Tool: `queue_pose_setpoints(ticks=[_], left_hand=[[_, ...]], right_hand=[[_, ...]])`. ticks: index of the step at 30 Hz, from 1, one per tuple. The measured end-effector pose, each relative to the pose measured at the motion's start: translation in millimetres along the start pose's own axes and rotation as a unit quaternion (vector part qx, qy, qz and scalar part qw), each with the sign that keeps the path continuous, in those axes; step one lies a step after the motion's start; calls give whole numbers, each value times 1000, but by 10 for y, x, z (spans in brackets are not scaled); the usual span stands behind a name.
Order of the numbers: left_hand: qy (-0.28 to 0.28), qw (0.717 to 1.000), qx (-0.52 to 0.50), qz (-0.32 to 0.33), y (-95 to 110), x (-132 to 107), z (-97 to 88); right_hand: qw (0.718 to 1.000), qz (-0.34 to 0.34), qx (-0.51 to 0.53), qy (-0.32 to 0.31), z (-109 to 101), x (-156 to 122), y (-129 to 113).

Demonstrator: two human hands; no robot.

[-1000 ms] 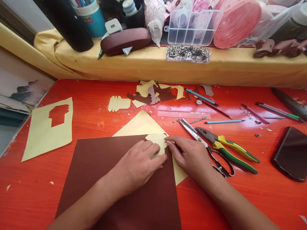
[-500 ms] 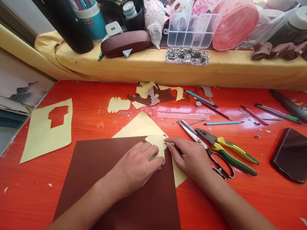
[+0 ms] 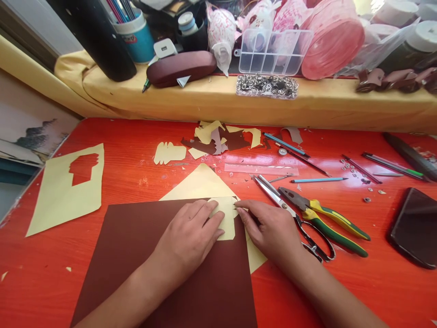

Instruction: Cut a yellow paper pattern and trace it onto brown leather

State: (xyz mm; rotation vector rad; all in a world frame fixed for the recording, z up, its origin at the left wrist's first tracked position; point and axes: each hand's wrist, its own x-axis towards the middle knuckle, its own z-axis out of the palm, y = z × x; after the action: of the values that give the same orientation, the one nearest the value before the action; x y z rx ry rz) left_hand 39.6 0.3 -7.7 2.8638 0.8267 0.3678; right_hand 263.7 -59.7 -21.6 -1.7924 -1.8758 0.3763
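A pale yellow paper cutout (image 3: pixel 226 223) lies on the upper right corner of a dark brown sheet (image 3: pixel 136 255). My left hand (image 3: pixel 189 230) rests on the cutout's left part, its fingers stretched out and apart, pressing it against the sheet. At the cutout's notched right end is my right hand (image 3: pixel 269 223), with thumb and index finger pinched on the edge. Beneath the brown sheet, a larger yellow sheet (image 3: pixel 201 182) sticks out at the top and right. Scissors (image 3: pixel 283 205) and pliers (image 3: pixel 317 214) lie just beyond my right hand.
Paper scraps (image 3: pixel 221 134), a second yellow cutout (image 3: pixel 169 153) and a clear ruler (image 3: pixel 261 169) lie toward the back. A yellow sheet with a cut-out hole (image 3: pixel 51 196) is at left, a phone (image 3: pixel 414 228) at right. Pencils (image 3: pixel 319 180) lie near a cloth-covered ledge (image 3: pixel 191 100).
My left hand has shifted slightly left and its fingers have straightened, uncovering the lower right part of the cutout. My right hand keeps its pinch. The whole view has tilted slightly.
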Motion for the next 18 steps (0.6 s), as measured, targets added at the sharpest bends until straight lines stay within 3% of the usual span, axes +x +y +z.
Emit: queue_pose_setpoints(ticks=[10, 18], left_hand=[[-96, 994, -31, 43, -102, -17, -243], [-97, 994, 3, 50, -37, -24, -240]], right_hand=[[1000, 8, 4, -1, -6, 7, -7], [1000, 8, -5, 5, 8, -1, -3]])
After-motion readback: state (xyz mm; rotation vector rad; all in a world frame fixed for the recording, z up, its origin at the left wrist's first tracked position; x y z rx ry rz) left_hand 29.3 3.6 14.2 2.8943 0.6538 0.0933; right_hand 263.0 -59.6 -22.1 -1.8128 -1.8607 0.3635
